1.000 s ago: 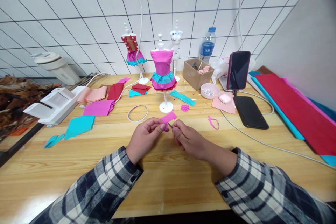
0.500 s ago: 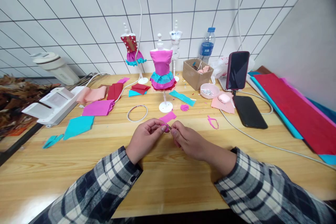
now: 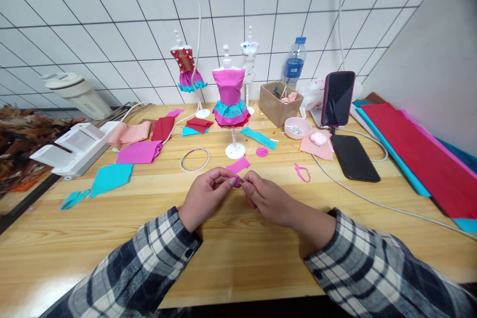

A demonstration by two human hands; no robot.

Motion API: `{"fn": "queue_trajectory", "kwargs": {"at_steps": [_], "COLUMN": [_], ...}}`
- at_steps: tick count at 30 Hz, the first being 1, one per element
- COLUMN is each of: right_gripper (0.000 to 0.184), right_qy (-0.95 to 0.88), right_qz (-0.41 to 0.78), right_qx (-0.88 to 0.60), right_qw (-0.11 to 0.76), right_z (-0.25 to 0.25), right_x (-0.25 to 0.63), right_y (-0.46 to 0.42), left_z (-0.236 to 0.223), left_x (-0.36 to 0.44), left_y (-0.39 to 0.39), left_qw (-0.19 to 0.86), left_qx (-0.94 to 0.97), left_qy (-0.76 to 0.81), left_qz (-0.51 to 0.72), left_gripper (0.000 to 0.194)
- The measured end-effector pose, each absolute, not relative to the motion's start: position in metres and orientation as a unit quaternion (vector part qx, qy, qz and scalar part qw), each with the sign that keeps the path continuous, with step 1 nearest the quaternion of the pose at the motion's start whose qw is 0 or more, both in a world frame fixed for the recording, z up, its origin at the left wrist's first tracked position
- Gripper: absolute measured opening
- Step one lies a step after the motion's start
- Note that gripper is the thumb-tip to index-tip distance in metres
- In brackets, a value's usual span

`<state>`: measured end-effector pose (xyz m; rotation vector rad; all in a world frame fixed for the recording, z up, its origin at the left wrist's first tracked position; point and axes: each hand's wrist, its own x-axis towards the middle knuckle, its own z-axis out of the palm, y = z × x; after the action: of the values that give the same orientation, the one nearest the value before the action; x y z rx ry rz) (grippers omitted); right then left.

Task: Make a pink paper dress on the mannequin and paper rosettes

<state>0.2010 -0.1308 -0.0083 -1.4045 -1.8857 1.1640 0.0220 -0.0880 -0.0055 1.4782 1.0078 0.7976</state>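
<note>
In the head view my left hand (image 3: pixel 204 198) pinches a small magenta piece of crepe paper (image 3: pixel 236 183) between thumb and fingers. My right hand (image 3: pixel 271 200) is closed on a thin dark stick-like tool, whose short visible tip meets the magenta piece; its exact kind is hidden by the fingers. Just beyond the fingertips lies a flat magenta paper strip (image 3: pixel 238 164). Behind it stands a mini dress form (image 3: pixel 228 87) in a magenta top and a ruffled teal, magenta and red skirt. A pleated magenta rosette (image 3: pixel 262 152) lies right of its base.
Two more dress forms, one in a red top (image 3: pixel 183 62) and one white (image 3: pixel 249 59), stand behind. A cardboard box (image 3: pixel 274 109), a pink bowl (image 3: pixel 303 133) and phones (image 3: pixel 356 158) are at right. Folded colored papers (image 3: pixel 137 152) and a white ring (image 3: pixel 181 163) lie left.
Both hands hold nearly the same place and grip. The camera view has shifted very slightly.
</note>
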Motion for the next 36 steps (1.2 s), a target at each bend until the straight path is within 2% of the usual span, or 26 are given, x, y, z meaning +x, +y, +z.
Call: {"fn": "queue_trajectory", "kwargs": {"at_steps": [26,31,36], "right_gripper": [0.019,0.025,0.029], "right_qy": [-0.696,-0.664,-0.599], "right_qz": [0.41,0.413,0.445], "right_qx": [-0.523,-0.534,-0.549], "right_qw": [0.271,0.322,0.378], "right_z": [-0.011,-0.0113,-0.009], "right_x": [0.2017,0.2042,0.2066], "right_y": [-0.1298,-0.1263,-0.1219], "left_z": [-0.0027,-0.0032,-0.0048], "left_x": [0.0232,0.0211,0.0193], "left_y": [-0.0879,-0.0863,-0.087], "left_qw": [0.554,0.53,0.558], "left_qx": [0.629,0.644,0.62], "left_qy": [0.428,0.432,0.437], "left_qz": [0.338,0.344,0.336], "left_gripper": [0.027,0.024,0.029]}}
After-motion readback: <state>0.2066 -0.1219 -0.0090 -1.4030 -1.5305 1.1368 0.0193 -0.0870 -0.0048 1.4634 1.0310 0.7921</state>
